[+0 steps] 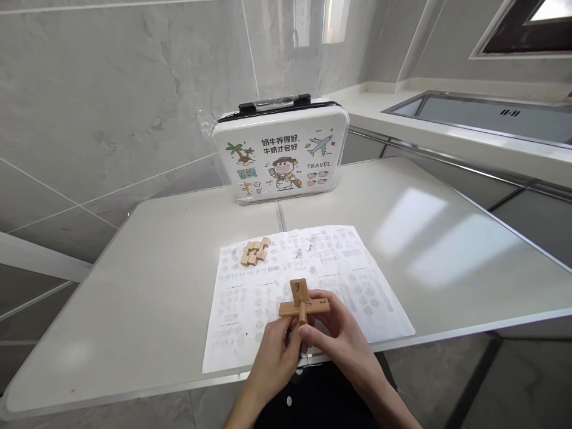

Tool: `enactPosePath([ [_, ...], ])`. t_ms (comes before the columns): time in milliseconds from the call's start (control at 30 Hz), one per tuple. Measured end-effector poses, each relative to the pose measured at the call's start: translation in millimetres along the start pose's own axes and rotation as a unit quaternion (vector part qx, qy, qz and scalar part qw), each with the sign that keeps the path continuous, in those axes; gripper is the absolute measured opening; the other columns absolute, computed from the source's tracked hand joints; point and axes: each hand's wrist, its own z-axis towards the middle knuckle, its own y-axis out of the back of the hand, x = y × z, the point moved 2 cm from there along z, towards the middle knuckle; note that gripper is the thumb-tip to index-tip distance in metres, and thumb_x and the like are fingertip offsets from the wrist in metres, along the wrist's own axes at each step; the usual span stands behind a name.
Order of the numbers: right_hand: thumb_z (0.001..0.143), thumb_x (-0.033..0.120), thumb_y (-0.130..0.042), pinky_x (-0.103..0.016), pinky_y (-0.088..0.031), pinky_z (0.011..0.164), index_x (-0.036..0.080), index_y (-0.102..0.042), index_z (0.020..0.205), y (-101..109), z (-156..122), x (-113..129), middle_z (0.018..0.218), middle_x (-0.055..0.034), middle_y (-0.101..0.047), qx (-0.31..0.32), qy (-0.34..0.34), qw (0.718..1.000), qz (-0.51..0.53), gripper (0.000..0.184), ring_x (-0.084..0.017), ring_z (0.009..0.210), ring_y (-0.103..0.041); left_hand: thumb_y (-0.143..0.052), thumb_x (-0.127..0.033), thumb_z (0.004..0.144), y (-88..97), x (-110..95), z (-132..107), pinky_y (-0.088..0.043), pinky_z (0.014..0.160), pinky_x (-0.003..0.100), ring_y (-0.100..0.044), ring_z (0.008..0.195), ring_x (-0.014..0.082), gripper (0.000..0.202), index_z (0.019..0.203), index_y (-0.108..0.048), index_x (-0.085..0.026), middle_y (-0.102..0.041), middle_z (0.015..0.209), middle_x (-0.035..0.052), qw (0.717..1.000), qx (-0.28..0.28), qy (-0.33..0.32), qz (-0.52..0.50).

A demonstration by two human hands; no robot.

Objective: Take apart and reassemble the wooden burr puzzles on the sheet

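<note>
Near the front edge of the table I hold a wooden interlocking puzzle [300,298], made of crossed light-brown bars with dark numbers on them. My left hand [277,353] grips it from below on the left, with the thumb against the lower bar. On the right, my right hand [336,329] has its thumb and fingers around the puzzle's side. Parts of the lower bars are hidden behind my fingers. Under it lies a printed sheet [241,345] covered with small diagrams. A notched wooden piece [254,251] rests on the sheet's upper left area.
At the back of the white table [147,286] stands a white case [277,158] with a black handle, cartoon prints and clear plastic wrapping. A tiled wall [125,101] rises behind. To the right is a counter [447,134] with a sunken dark panel.
</note>
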Motion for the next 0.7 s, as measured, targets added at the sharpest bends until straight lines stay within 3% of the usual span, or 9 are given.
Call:
enactPosePath([
  [333, 0.081, 0.046, -0.086, -0.051, -0.060, 0.102, 0.029, -0.061, 0.122, 0, -3, -1, 0.126, -0.0086, -0.073, -0.040, 0.041, 0.998, -0.002, 0.050, -0.034, 0.121, -0.070, -0.051, -0.045, 0.105, -2.9, -4, -1, -0.037, 0.060, 0.026, -0.055, 0.065, 0.0169, 0.033, 0.088, -0.063, -0.019, -0.061, 0.071, 0.0014, 0.999, 0.041, -0.007, 0.028],
  [500, 0.082, 0.051, -0.085, -0.048, -0.063, 0.095, 0.029, -0.059, 0.124, 2, -2, 4, 0.127, -0.0093, -0.073, -0.049, 0.035, 0.998, -0.009, 0.054, -0.034, 0.120, -0.070, -0.052, -0.048, 0.104, -3.1, -10, 0, -0.038, 0.061, 0.027, -0.053, 0.064, 0.0170, 0.037, 0.087, -0.066, -0.019, -0.061, 0.069, 0.0017, 0.999, 0.033, -0.001, 0.009],
  [600, 0.084, 0.053, -0.083, -0.048, -0.062, 0.096, 0.029, -0.058, 0.124, 9, 3, 11, 0.124, -0.0091, -0.074, -0.045, 0.036, 0.998, -0.023, 0.053, -0.034, 0.119, -0.071, -0.050, -0.048, 0.105, -3.5, -10, 0, -0.041, 0.063, 0.027, -0.054, 0.062, 0.0167, 0.035, 0.100, -0.071, -0.020, -0.061, 0.067, 0.0002, 1.000, 0.029, -0.004, 0.012],
  [700, 0.084, 0.051, -0.083, -0.050, -0.058, 0.102, 0.030, -0.057, 0.125, 26, 11, 19, 0.125, -0.0088, -0.074, -0.086, 0.052, 0.994, -0.038, 0.053, -0.033, 0.122, -0.070, -0.051, -0.046, 0.105, -3.8, -6, 0, -0.043, 0.063, 0.027, -0.056, 0.062, 0.0169, 0.035, 0.119, -0.072, -0.021, -0.064, 0.067, 0.0000, 0.999, 0.022, -0.007, 0.025],
])
